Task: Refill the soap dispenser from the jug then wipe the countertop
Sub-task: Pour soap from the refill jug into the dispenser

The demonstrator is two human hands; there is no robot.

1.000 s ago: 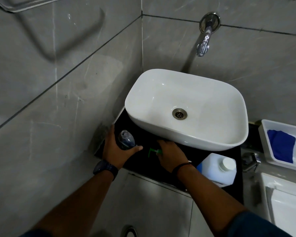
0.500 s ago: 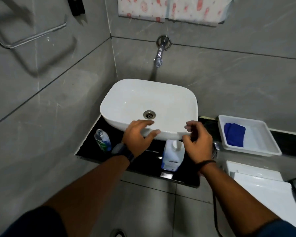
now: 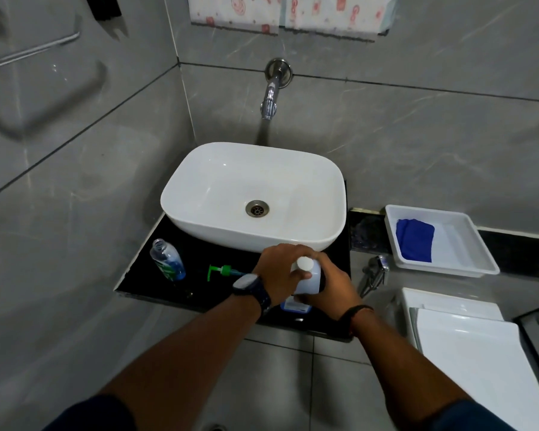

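Observation:
The white jug point(image 3: 309, 279) with a white cap stands on the black countertop point(image 3: 143, 275) in front of the basin. My left hand point(image 3: 279, 269) wraps its left side near the cap, and my right hand point(image 3: 335, 281) grips its right side. The clear soap dispenser bottle point(image 3: 168, 260), uncapped and holding a little blue liquid, stands at the counter's left end. Its green pump point(image 3: 220, 270) lies flat on the counter between bottle and jug. A blue cloth point(image 3: 415, 239) lies in a white tray point(image 3: 455, 265) to the right.
A white basin point(image 3: 255, 194) sits on the counter under a wall tap point(image 3: 269, 101). A chrome spray handle point(image 3: 375, 270) hangs right of the counter. A white toilet cistern lid point(image 3: 467, 343) is at lower right. Grey tiled walls close in on the left and behind.
Both hands have dropped from the basin's front rim onto the jug and closed around it. The view has shifted slightly.

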